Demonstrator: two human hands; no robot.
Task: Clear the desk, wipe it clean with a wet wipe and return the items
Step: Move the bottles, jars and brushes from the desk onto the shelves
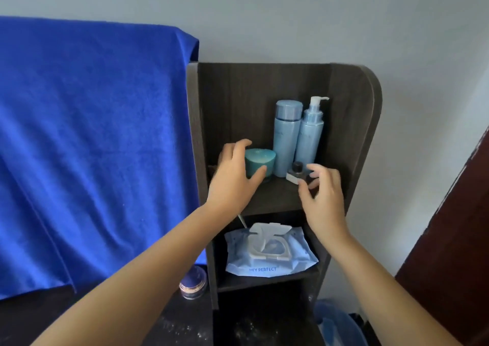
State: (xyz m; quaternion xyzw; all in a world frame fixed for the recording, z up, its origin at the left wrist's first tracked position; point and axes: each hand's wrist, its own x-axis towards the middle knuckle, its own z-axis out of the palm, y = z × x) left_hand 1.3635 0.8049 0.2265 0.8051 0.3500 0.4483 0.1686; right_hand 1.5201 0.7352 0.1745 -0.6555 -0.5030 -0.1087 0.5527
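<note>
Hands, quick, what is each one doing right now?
Left hand: curled round the teal jar, gripping it.
Right hand: fingers curled by the small dark-capped bottle; grip cannot be told.

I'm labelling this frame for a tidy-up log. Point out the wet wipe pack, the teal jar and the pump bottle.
wet wipe pack (270, 265), head view, on the blue front of the pack below its flip lid.
teal jar (260, 160), head view, on its side wall.
pump bottle (310, 134), head view, on the middle of its body.
</note>
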